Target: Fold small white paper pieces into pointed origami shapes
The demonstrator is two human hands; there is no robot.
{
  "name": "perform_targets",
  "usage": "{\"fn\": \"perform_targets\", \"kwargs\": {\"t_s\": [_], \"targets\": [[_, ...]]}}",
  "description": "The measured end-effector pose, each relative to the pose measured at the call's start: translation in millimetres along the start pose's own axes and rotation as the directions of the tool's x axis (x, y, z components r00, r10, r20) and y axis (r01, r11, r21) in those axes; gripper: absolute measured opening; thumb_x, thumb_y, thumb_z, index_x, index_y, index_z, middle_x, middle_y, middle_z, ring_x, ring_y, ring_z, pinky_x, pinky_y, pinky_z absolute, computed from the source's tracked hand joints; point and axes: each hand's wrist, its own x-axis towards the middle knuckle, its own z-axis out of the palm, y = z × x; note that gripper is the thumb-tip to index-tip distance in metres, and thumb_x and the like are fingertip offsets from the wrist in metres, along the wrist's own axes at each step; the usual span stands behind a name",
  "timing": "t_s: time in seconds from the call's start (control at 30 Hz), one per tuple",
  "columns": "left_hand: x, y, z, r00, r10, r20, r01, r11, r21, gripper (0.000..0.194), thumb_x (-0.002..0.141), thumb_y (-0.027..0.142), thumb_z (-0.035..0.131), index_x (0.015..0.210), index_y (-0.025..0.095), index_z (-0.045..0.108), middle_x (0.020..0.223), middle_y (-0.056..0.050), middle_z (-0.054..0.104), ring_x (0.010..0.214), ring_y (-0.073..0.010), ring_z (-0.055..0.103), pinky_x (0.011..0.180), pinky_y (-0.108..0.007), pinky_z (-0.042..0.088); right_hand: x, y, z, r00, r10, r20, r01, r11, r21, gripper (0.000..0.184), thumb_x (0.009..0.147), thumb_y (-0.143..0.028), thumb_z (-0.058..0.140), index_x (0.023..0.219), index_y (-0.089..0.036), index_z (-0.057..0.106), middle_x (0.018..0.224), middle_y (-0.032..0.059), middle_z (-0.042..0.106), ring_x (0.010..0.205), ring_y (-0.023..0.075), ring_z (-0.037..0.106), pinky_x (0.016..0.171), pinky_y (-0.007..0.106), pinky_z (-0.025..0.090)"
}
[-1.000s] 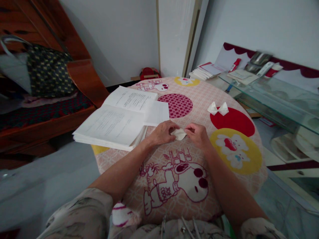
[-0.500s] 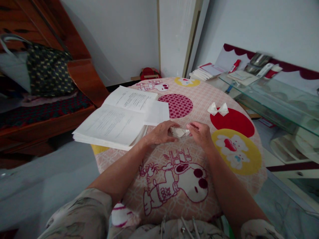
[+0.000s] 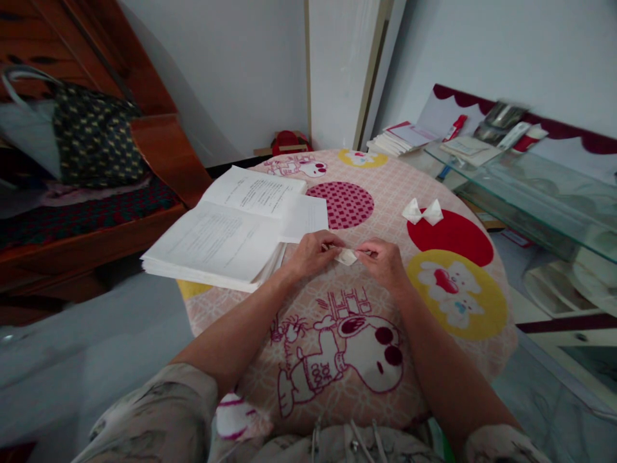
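A small piece of folded white paper [image 3: 346,256] lies between my hands, low over the patterned tablecloth [image 3: 308,308]. My left hand [image 3: 315,253] is closed on its left end, thumb and fingers pressed together. At the other end, my right hand [image 3: 383,259] pinches the paper between thumb and forefinger. Parts of the paper are hidden behind the fingers. Farther right, a finished-looking folded paper shape [image 3: 423,211] with two pointed halves stands by the red circle of the cloth.
An open thick book [image 3: 216,231] lies left of my hands, with a loose white sheet [image 3: 306,217] at its right edge. A glass shelf [image 3: 535,186] runs along the right, holding small items. Beyond the table's left side is a wooden bench [image 3: 159,154] with bags.
Both hands have closed in on the folded paper, fingers now pinching its ends. Less of the paper shows between them. The book and the other paper shape have stayed put.
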Motion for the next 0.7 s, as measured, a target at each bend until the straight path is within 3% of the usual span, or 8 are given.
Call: {"fn": "perform_targets", "kwargs": {"t_s": [0.23, 0.7], "targets": [[0.4, -0.7, -0.9, 0.998, -0.051, -0.034, 0.052, 0.998, 0.027, 0.013, 0.084, 0.022, 0.07, 0.091, 0.015, 0.078, 0.085, -0.006, 0.074, 0.067, -0.0119, 0.06, 0.066, -0.027, 0.048, -1.1, -1.7, 0.0, 0.999, 0.003, 0.034, -0.001, 0.998, -0.063, 0.014, 0.081, -0.021, 0.063, 0.073, -0.018, 0.074, 0.073, 0.0047, 0.072, 0.066, 0.0167, 0.06, 0.065, 0.029, 0.043], [0.9, -1.7, 0.9, 0.999, -0.041, -0.016, 0.041, 0.999, 0.019, 0.017, 0.088, 0.024, 0.066, 0.092, 0.015, 0.079, 0.088, -0.006, 0.076, 0.074, -0.0144, 0.065, 0.069, -0.027, 0.049, -1.5, -2.4, 0.6, 0.995, 0.039, 0.088, -0.034, 0.998, -0.056, 0.024, 0.087, -0.031, 0.06, 0.075, -0.016, 0.074, 0.069, 0.0047, 0.068, 0.063, 0.0162, 0.057, 0.063, 0.029, 0.041]]}}
